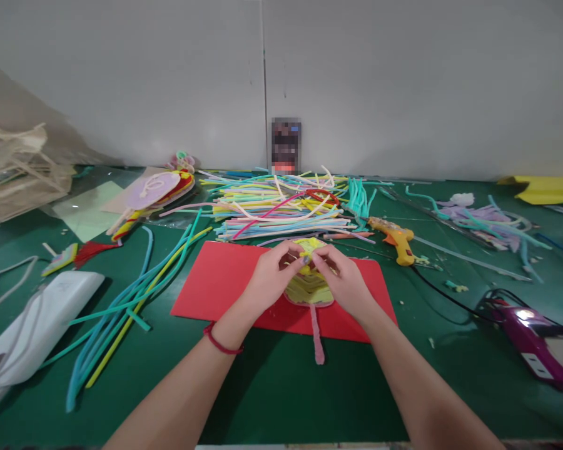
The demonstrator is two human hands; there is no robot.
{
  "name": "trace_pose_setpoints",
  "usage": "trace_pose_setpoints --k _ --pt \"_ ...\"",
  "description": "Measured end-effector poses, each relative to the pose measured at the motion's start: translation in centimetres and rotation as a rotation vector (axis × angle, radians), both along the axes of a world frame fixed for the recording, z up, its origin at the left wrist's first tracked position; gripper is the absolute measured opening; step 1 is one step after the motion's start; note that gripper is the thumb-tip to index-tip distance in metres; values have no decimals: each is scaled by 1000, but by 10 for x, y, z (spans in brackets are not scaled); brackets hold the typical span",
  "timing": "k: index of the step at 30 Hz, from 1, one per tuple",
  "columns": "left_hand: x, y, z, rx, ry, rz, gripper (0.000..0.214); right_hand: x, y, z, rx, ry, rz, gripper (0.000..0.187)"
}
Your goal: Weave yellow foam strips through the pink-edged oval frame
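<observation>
My left hand (273, 272) and my right hand (344, 276) meet with fingertips pinched around a small yellow piece (306, 262), perhaps a bit of pipe cleaner; the fingers partly hide it. Beneath them lies a small round fan (309, 292) with layered yellow rows and a pale pink rim. Its pink handle (317, 337) points toward me, past the edge of a red sheet (216, 281) that lies under the fan. A red cord bracelet (223, 340) circles my left wrist.
Behind the sheet spreads a big pile of coloured pipe cleaners (281, 212). A yellow glue gun (396, 240) lies to the right, its cord running to a purple power strip (530, 344). Leftward are loose pipe cleaners (117, 312), a white power strip (51, 319) and finished fans (154, 190).
</observation>
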State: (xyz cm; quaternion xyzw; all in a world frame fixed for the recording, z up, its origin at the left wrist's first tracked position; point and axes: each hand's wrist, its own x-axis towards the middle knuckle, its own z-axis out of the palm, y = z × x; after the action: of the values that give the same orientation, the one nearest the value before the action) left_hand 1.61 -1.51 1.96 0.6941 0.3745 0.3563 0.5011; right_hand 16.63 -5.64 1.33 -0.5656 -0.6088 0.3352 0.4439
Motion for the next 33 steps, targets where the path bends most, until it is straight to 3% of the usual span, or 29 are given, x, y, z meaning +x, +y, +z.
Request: trace_pose_setpoints --k 5,10,16,27,33 --pt "-4 3 -1 30 39 -61 20 1 -1 2 17 -105 27 18" --pt "-7 7 -3 14 50 -106 9 3 -1 -1 100 -217 50 18" --pt "-4 4 1 71 114 45 9 3 -2 1 388 -390 -193 13" --pt "4 -5 1 76 82 38 15 -4 -4 5 342 -403 -83 16" --pt "-1 -3 4 104 142 -68 20 -3 -5 6 331 -380 -39 18"
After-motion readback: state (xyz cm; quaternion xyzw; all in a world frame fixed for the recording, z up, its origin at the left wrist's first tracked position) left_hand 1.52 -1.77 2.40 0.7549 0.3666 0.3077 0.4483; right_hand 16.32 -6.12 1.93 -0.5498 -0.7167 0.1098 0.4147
